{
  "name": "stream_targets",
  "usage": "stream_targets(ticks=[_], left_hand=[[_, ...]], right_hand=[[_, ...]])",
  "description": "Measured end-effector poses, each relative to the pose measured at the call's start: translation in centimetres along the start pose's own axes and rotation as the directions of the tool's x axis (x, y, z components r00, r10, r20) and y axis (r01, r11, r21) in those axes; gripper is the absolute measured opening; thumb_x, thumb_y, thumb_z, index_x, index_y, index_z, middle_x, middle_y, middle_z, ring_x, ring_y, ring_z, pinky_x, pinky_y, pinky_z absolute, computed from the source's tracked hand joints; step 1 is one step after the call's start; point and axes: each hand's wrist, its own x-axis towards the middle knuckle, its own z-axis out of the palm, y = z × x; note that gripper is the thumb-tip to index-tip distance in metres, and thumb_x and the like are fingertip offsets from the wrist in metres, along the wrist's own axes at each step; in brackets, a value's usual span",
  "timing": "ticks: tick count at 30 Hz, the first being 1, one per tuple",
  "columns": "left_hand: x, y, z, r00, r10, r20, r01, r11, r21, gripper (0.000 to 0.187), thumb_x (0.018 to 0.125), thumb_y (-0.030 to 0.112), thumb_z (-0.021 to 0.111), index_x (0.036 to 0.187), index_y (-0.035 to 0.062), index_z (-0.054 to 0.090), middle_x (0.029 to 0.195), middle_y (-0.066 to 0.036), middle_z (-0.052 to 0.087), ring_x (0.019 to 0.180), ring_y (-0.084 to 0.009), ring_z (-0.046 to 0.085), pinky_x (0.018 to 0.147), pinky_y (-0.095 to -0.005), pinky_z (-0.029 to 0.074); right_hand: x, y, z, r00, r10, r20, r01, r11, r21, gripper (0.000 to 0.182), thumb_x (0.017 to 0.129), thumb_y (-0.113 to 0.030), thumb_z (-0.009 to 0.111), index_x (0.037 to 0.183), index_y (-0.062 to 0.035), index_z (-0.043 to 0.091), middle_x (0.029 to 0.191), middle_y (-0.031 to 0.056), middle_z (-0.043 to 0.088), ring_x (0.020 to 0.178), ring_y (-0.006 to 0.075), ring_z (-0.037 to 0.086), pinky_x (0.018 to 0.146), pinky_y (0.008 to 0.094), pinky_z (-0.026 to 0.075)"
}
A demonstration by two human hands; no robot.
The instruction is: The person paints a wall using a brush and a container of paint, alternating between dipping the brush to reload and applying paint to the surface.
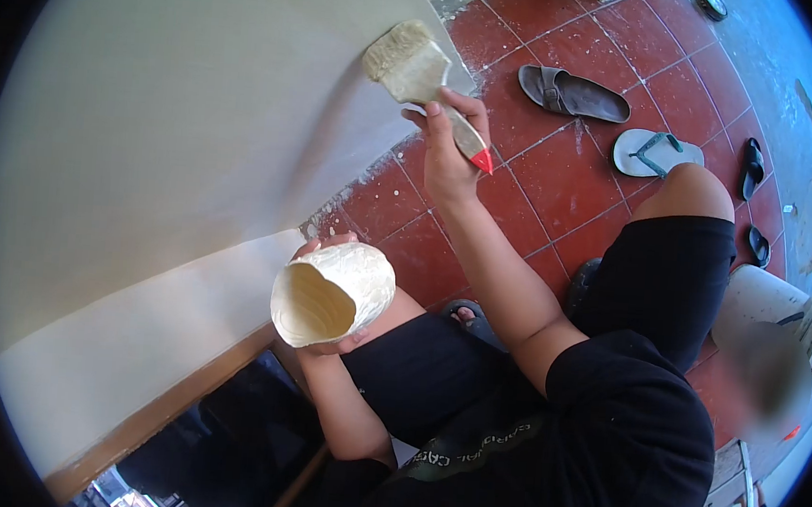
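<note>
My right hand (451,148) is closed around the red-tipped handle of a wide paintbrush (423,76). Its bristles are thick with cream paint and overlap the pale wall (200,98) near the wall's right edge in this view. Lower down, my left hand (325,340) grips a paint-coated container (367,274) from beneath and behind, fingers wrapped about its sides. The container is tipped so its rounded opening faces me, and cream paint coats the inside. Part of the left hand is hidden behind it.
Paint specks dot the red tile floor (533,187). A brown sandal (586,97), a white flip-flop (634,152) and dark footwear (753,169) lie to the right. A white bucket (751,301) stands beside my knee. A brown wooden edge (160,411) runs below the wall.
</note>
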Motion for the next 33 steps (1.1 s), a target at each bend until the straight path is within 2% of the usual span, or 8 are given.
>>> stream_targets(ticks=[5,7,10,15,17,20,29,33], left_hand=[[-0.1,-0.3,-0.5,0.995,0.052,0.088,-0.054,0.998,0.026,0.108,0.058,0.036,0.082,0.141,0.0030,0.022,0.129,-0.028,0.045,0.118,-0.0369,0.049,0.098,-0.0460,0.042],[-0.1,0.0,-0.1,0.996,0.045,0.076,-0.046,0.999,0.017,0.107,0.058,0.037,0.082,0.141,0.0030,0.022,0.129,-0.029,0.045,0.118,-0.0371,0.049,0.098,-0.0459,0.042],[-0.2,-0.1,0.3,0.996,0.051,0.073,-0.052,0.999,0.009,0.107,0.059,0.039,0.081,0.141,0.0030,0.023,0.128,-0.029,0.045,0.118,-0.0375,0.049,0.098,-0.0457,0.042],[-0.1,0.2,0.6,0.998,0.032,0.052,-0.033,0.999,0.009,0.106,0.060,0.041,0.081,0.141,0.0028,0.024,0.127,-0.030,0.046,0.117,-0.0379,0.050,0.097,-0.0451,0.043],[0.2,0.1,0.8,0.994,0.071,0.079,-0.073,0.997,0.018,0.108,0.060,0.043,0.083,0.141,0.0033,0.024,0.126,-0.031,0.047,0.116,-0.0383,0.051,0.096,-0.0450,0.044],[-0.3,0.8,1.5,1.000,-0.020,-0.002,0.020,0.999,0.027,0.110,0.058,0.045,0.084,0.141,0.0039,0.026,0.126,-0.031,0.047,0.116,-0.0381,0.051,0.095,-0.0449,0.045],[-0.5,0.1,0.7,0.999,-0.013,0.048,0.016,0.997,-0.069,0.108,0.054,0.036,0.088,0.141,0.0073,0.029,0.128,-0.030,0.045,0.117,-0.0360,0.051,0.093,-0.0432,0.047],[-0.4,0.0,0.2,0.995,0.037,0.090,-0.034,0.999,-0.033,0.107,0.054,0.036,0.088,0.140,0.0075,0.030,0.128,-0.029,0.046,0.116,-0.0345,0.051,0.092,-0.0424,0.047]], right_hand=[[1.1,6.7,-7.9,0.995,0.086,-0.051,-0.093,0.986,-0.140,0.017,0.089,-0.003,0.059,0.105,0.0011,0.055,0.096,0.0104,0.061,0.087,0.0164,0.063,0.077,0.0294,0.054],[0.6,9.0,-12.3,0.987,0.097,-0.125,-0.141,0.900,-0.413,0.019,0.089,-0.007,0.062,0.105,-0.0002,0.056,0.093,0.0080,0.063,0.081,0.0128,0.062,0.071,0.0258,0.051],[0.0,11.0,-16.6,0.974,0.136,-0.181,-0.213,0.825,-0.524,0.019,0.090,-0.007,0.059,0.108,-0.0016,0.054,0.088,0.0084,0.064,0.081,0.0138,0.063,0.074,0.0282,0.054],[-0.5,7.4,-14.2,0.946,0.150,-0.289,-0.234,0.929,-0.285,0.018,0.091,-0.006,0.058,0.108,-0.0018,0.054,0.095,0.0107,0.063,0.084,0.0170,0.064,0.077,0.0313,0.055],[0.0,4.3,-9.9,0.965,0.131,-0.227,-0.140,0.990,-0.025,0.017,0.091,-0.006,0.057,0.108,-0.0019,0.054,0.101,0.0130,0.062,0.089,0.0192,0.064,0.078,0.0330,0.055],[0.9,3.4,-7.0,0.986,0.163,-0.045,-0.160,0.985,0.063,0.019,0.091,-0.006,0.059,0.109,-0.0018,0.055,0.105,0.0140,0.060,0.093,0.0206,0.063,0.079,0.0344,0.056],[0.1,11.9,-18.0,0.924,0.249,-0.292,-0.321,0.918,-0.234,0.020,0.089,-0.007,0.062,0.108,-0.0017,0.058,0.093,0.0083,0.065,0.081,0.0150,0.064,0.070,0.0280,0.055],[0.7,11.9,-17.6,0.904,0.183,-0.387,-0.322,0.886,-0.334,0.015,0.089,-0.007,0.061,0.103,-0.0016,0.059,0.085,0.0051,0.064,0.074,0.0109,0.062,0.065,0.0243,0.053]])
